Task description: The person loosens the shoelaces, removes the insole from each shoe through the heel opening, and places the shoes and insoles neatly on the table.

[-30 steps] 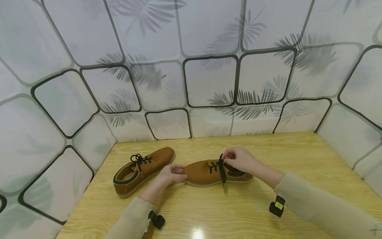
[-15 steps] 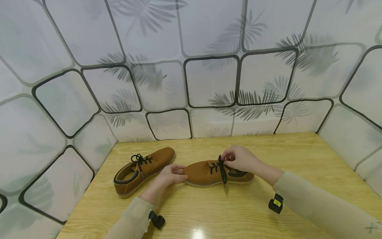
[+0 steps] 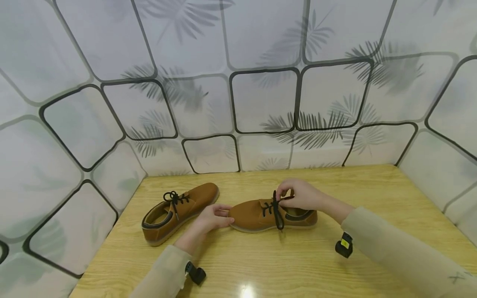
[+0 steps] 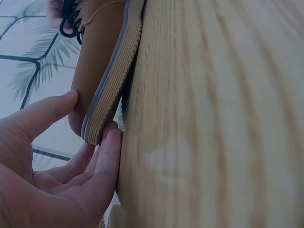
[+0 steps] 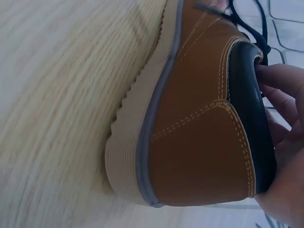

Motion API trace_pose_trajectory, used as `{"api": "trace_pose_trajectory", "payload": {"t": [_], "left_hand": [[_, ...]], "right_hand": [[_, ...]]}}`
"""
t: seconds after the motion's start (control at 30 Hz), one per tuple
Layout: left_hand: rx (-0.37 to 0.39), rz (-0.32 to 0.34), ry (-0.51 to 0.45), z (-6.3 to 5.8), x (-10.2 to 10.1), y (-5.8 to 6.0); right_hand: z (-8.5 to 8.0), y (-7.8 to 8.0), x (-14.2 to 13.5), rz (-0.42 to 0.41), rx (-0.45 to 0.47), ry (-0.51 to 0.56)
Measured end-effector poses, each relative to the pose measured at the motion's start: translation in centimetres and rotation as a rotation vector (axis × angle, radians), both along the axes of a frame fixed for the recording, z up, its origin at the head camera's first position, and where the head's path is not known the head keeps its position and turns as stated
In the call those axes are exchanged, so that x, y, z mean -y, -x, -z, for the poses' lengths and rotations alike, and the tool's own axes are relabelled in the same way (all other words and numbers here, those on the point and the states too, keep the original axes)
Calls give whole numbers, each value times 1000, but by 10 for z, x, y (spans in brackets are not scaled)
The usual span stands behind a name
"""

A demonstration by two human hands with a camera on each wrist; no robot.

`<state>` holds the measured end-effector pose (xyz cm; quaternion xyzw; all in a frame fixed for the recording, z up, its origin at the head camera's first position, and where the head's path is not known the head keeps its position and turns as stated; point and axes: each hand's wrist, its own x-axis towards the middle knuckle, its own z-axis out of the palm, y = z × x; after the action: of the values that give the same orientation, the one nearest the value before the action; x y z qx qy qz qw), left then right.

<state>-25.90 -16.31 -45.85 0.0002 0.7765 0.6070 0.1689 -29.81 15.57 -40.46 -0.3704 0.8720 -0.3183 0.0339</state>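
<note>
A brown leather shoe (image 3: 246, 216) with black laces lies on the table, its toe pointing left in the head view. My left hand (image 3: 211, 218) holds the toe; in the left wrist view the thumb (image 4: 57, 107) presses the upper while fingers reach beneath the sole. Over the shoe's opening, my right hand (image 3: 301, 195) pinches the black shoelace (image 3: 278, 219) close to its knot. One lace loop hangs down the near side. The right wrist view shows the heel (image 5: 199, 161) and dark padded collar (image 5: 251, 114), with the right fingers just above the collar.
The matching brown shoe (image 3: 203, 199), its lace tied in a bow (image 3: 172, 198), stands to the left behind my left hand. A light wooden table (image 3: 298, 260) extends to patterned walls (image 3: 264, 103) at the back and sides.
My right hand has risen slightly, uncovering more of the shoe's opening. A stretch of lace now shows at its fingers, and the hanging loop looks wider. My left hand stays at the toe.
</note>
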Motion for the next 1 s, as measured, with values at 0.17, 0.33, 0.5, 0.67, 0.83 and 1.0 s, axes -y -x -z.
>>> {"api": "trace_pose_trajectory", "payload": {"t": [0.17,0.33,0.5,0.67,0.83,1.0], "left_hand": [[4,12,1,0,0,0],[0,20,8,-1,1,0],[-4,11,-8,-1,1,-1],[-4,11,-16,-1,1,-1],[-13,10,-7,-2,1,0],[-20,16,11,-2,1,-1]], "right_hand": [[1,1,-1,-35,98,93],[0,1,0,-29,179,152],[0,2,0,-6,204,162],[0,2,0,-27,178,159],[1,0,0,-53,149,177],[5,-2,0,-42,81,157]]}}
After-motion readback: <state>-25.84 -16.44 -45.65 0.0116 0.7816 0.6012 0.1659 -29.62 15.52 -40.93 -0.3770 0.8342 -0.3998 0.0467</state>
